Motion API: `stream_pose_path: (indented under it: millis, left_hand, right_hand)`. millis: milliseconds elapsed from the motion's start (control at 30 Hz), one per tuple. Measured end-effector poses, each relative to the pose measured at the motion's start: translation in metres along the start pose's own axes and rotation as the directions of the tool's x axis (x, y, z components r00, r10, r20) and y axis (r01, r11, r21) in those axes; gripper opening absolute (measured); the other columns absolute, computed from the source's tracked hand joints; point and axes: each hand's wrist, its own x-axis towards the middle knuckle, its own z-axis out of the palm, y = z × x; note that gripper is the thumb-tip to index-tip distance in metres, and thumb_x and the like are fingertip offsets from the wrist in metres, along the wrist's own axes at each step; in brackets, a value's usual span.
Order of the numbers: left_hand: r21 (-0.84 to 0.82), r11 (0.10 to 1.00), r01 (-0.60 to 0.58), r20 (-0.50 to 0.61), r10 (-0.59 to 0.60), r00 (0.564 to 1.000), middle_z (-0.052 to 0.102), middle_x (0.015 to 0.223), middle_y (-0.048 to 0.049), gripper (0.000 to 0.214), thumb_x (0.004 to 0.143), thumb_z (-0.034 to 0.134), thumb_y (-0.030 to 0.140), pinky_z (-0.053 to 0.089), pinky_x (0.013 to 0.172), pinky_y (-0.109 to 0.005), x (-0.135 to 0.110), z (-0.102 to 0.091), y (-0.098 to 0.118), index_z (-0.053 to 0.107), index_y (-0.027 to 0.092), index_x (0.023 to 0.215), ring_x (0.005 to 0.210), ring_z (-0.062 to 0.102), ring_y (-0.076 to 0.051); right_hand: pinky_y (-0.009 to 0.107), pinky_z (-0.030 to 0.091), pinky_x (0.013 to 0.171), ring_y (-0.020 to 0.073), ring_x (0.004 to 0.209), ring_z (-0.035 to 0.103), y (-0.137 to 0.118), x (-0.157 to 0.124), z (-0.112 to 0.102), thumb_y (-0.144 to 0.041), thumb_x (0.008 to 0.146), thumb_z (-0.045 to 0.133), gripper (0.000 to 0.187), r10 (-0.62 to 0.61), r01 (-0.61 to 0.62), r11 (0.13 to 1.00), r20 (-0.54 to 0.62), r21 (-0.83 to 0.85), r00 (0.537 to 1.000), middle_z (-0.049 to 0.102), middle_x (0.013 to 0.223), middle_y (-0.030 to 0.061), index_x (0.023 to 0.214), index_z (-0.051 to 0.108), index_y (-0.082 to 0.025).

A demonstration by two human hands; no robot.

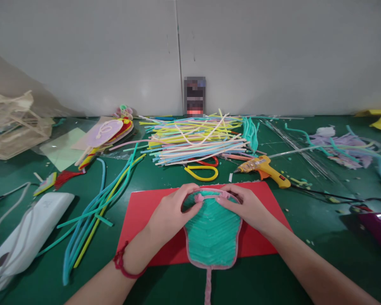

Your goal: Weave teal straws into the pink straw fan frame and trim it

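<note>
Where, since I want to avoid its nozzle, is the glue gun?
In the head view the yellow glue gun lies on the green table right of centre, just beyond the red sheet's far right corner and the right hand.

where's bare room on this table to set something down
Mostly bare green table between the red sheet and the purple device; also the sheet's left corner beside the left hand. Crowded: the pipe-cleaner pile and glue gun behind, loose strands on the left.
</note>
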Motion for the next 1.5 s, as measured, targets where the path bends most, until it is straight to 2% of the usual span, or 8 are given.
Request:
stream_pose_path:
  millis: [267,500,667,900,1067,1200,1367,1500]
  left_hand:
    - [0.115,0.993,-0.031,0.026,0.028,0.999,0.067,0.097,0.0004,0.026,0.085,0.049,0.045,0.049,0.068,-0.024,-0.0003,-0.0028,-0.0005,0.055,0.026,0.102,0.082,0.065,-0.016]
    - [0.048,0.999,-0.017,0.073,0.014,0.997,0.065,0.108,0.0,0.033,0.082,0.054,0.042,0.05,0.078,-0.029,0.0005,-0.0036,-0.0014,0.051,0.029,0.113,0.091,0.063,-0.018]
    - [0.024,0.998,-0.055,0.1,0.052,0.994,0.061,0.116,0.0001,0.011,0.082,0.056,0.031,0.048,0.085,-0.031,0.0031,-0.0027,-0.0001,0.056,0.025,0.091,0.102,0.059,-0.018]
    - [0.046,0.997,-0.058,0.079,0.054,0.995,0.06,0.114,-0.0003,0.006,0.084,0.052,0.028,0.049,0.083,-0.03,0.0044,-0.0023,0.0002,0.055,0.024,0.086,0.1,0.059,-0.017]
    - [0.04,0.997,-0.061,0.079,0.058,0.995,0.059,0.115,0.0003,0.007,0.085,0.05,0.029,0.048,0.085,-0.031,0.0046,-0.0017,-0.0033,0.054,0.023,0.088,0.1,0.058,-0.016]
    - [0.022,0.998,-0.051,0.084,0.049,0.995,0.059,0.114,0.0004,0.006,0.086,0.05,0.028,0.046,0.085,-0.031,0.0048,-0.0021,-0.0043,0.054,0.023,0.087,0.101,0.057,-0.016]
    - [-0.063,0.996,-0.058,0.038,0.06,0.997,0.06,0.111,-0.0019,0.006,0.085,0.051,0.027,0.044,0.089,-0.031,0.0071,-0.0026,-0.0055,0.055,0.022,0.085,0.105,0.055,-0.018]
    - [-0.125,0.992,-0.018,-0.008,0.017,1.0,0.062,0.107,-0.0033,0.009,0.083,0.054,0.029,0.046,0.083,-0.03,0.0082,-0.0015,-0.0066,0.057,0.021,0.088,0.096,0.058,-0.017]
  right_hand:
    - [0.027,0.05,0.066,0.019,0.081,0.062,0.0012,0.0002,-0.0001,-0.047,0.077,0.058,0.027,0.003,-0.003,0.999,-0.012,-0.039,1.0,0.066,0.086,0.0022,0.087,0.063,-0.022]
    - [0.029,0.051,0.071,0.0206,0.086,0.063,0.0017,0.0006,0.0002,-0.046,0.076,0.06,0.029,0.008,-0.008,1.0,-0.024,0.005,1.0,0.068,0.093,0.0032,0.092,0.064,-0.022]
    - [0.03,0.051,0.071,0.0216,0.088,0.063,0.0015,0.0011,0.0002,-0.047,0.075,0.061,0.031,0.029,-0.028,1.0,-0.032,0.009,0.999,0.068,0.095,0.0038,0.094,0.065,-0.022]
    - [0.029,0.05,0.073,0.0205,0.087,0.063,0.0026,-0.0009,0.0025,-0.047,0.081,0.053,0.028,-0.013,0.001,0.996,-0.128,-0.093,0.992,0.069,0.091,0.0029,0.09,0.065,-0.023]
    - [0.03,0.049,0.08,0.0203,0.092,0.063,0.0025,-0.0026,0.0042,-0.045,0.082,0.053,0.027,-0.072,0.036,0.976,-0.16,-0.215,0.984,0.069,0.098,0.0026,0.095,0.064,-0.025]
    - [0.031,0.05,0.081,0.0196,0.095,0.062,0.0082,-0.0002,0.0034,-0.044,0.081,0.055,0.029,-0.041,0.02,0.991,-0.153,-0.136,0.987,0.067,0.102,0.0024,0.103,0.061,-0.026]
    - [0.032,0.052,0.08,0.0198,0.093,0.063,0.0068,0.0037,-0.0009,-0.044,0.078,0.058,0.031,-0.013,0.018,0.999,-0.118,0.037,0.993,0.068,0.098,0.0049,0.1,0.061,-0.023]
    - [0.032,0.052,0.081,0.0206,0.098,0.062,0.0049,0.0046,-0.0023,-0.042,0.074,0.064,0.033,-0.002,0.011,0.996,-0.111,0.084,0.994,0.067,0.102,0.0055,0.1,0.061,-0.023]
